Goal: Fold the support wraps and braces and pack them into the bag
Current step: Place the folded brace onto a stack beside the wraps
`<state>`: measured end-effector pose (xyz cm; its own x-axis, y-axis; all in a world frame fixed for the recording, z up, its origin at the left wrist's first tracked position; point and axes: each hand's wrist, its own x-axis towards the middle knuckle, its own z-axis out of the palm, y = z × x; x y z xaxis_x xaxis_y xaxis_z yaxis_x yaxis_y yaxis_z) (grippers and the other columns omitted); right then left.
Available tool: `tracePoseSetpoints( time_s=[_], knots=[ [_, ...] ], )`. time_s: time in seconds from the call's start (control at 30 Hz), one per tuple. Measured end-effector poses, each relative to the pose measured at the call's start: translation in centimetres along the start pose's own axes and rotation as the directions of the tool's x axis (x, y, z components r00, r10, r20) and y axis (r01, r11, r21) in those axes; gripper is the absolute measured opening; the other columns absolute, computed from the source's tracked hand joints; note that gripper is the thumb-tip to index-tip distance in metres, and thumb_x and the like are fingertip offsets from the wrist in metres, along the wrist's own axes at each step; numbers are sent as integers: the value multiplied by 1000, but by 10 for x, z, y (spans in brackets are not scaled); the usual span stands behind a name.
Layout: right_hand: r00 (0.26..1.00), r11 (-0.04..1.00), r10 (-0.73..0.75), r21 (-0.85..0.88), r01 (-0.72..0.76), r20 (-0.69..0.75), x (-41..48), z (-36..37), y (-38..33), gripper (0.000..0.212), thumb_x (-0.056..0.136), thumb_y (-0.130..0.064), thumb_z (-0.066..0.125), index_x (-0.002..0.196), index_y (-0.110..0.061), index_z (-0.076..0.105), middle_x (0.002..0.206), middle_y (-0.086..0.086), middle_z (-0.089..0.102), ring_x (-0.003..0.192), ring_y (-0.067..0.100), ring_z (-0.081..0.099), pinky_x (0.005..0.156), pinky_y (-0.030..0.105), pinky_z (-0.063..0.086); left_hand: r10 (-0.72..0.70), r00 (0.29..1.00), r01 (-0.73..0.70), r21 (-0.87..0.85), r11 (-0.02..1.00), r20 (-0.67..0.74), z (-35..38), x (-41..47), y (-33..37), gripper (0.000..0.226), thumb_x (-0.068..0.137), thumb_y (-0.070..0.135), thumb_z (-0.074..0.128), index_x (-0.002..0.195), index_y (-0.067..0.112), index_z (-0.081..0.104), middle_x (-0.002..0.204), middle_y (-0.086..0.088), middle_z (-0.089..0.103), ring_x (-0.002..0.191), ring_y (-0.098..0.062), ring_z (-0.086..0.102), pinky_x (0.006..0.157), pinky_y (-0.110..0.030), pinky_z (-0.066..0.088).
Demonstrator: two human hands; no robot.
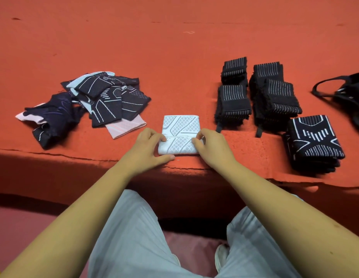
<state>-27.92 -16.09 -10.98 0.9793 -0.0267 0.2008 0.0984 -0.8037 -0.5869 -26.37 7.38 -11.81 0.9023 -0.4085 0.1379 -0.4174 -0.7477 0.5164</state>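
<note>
The left hand (151,146) pinches the white brace (180,125) at its 9 o'clock edge; the right hand (211,146) pinches 3 o'clock. Brace lies half-folded at the worktop (174,57) front edge. Judged light, soft, springy; grip side edges.

White brace (180,135) btwn both hands

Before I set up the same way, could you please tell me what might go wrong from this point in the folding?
1. The white brace lies close to the table edge. If the left hand and right hand let go, the fold may spring open or slide off.
2. The stack of patterned braces looks uneven and sits near that same edge, so a bump could topple it.
3. The bag is far right, and reaching for it may brush the striped wraps.
</note>
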Motion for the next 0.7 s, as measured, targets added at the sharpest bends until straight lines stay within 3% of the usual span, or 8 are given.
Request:
tracePoseSetpoints(
  time_s=[0.1, 0.2, 0.27, 0.37, 0.47, 0.57, 0.7],
  knots=[
    [994, 993, -107, -36, 108, 33, -5, -1, 10, 24, 91, -37, 64, 98, -14, 68, 90, 4, 56, 94, 26, 54, 80, 32, 37, 88, 996, -87, 18, 996, -28, 1, -2, -4, 70, 74, 68, 60, 119, 15, 61, 145, 0, 42, 134, -16, 38, 114, -32, 30],
    [979, 978, -186, -76, 193, 87, -12, -7, 18, 47, 85, -52, 62, 112, -14, 68, 107, 3, 50, 105, 21, 48, 96, 32, 40, 105, 994, -104, 41, 994, -22, 0, -2, -2, 62, 79, 65, 57, 121, 20, 58, 142, 8, 49, 131, -8, 46, 109, -40, 38],
    [960, 962, -245, -91, 258, 133, -14, -12, 21, 59, 80, -59, 58, 115, -13, 68, 128, 6, 46, 120, 23, 47, 107, 34, 39, 92, 996, -91, 73, 993, -16, 0, -2, 0, 60, 83, 64, 57, 129, 25, 55, 140, 12, 51, 128, -6, 47, 102, -34, 36],
    [917, 928, -344, -77, 365, 203, -15, -18, 23, 53, 80, -40, 64, 122, -8, 65, 147, 8, 46, 134, 22, 45, 115, 35, 35, 102, 994, -99, 97, 990, -34, 2, -2, -1, 53, 90, 57, 61, 136, 31, 54, 141, 14, 54, 128, -6, 48, 102, -31, 33],
    [901, 930, -354, -5, 367, 253, -13, -23, 21, 52, 82, -18, 68, 133, -11, 58, 142, 4, 54, 131, 17, 48, 110, 18, 29, 92, 993, -84, 109, 991, -77, 2, -3, 2, 56, 88, 64, 51, 131, 29, 60, 139, 10, 59, 125, -8, 52, 103, -32, 36],
    [927, 946, -316, -8, 324, 200, -7, -20, 20, 47, 82, -14, 64, 129, -15, 60, 131, 0, 62, 118, 18, 56, 100, 26, 40, 69, 986, -55, 94, 994, -152, 2, -1, 6, 55, 87, 55, 67, 130, 21, 63, 131, 5, 65, 111, -7, 53, 97, -30, 39],
    [959, 965, -258, 83, 249, 117, -3, -15, 20, 36, 85, -8, 64, 120, -14, 67, 122, 0, 68, 113, 19, 61, 97, 28, 43, 74, 992, -70, 51, 996, -101, 3, 4, 2, 53, 81, 52, 71, 126, 24, 65, 129, 7, 65, 118, -16, 58, 102, -42, 45]
  ],
)
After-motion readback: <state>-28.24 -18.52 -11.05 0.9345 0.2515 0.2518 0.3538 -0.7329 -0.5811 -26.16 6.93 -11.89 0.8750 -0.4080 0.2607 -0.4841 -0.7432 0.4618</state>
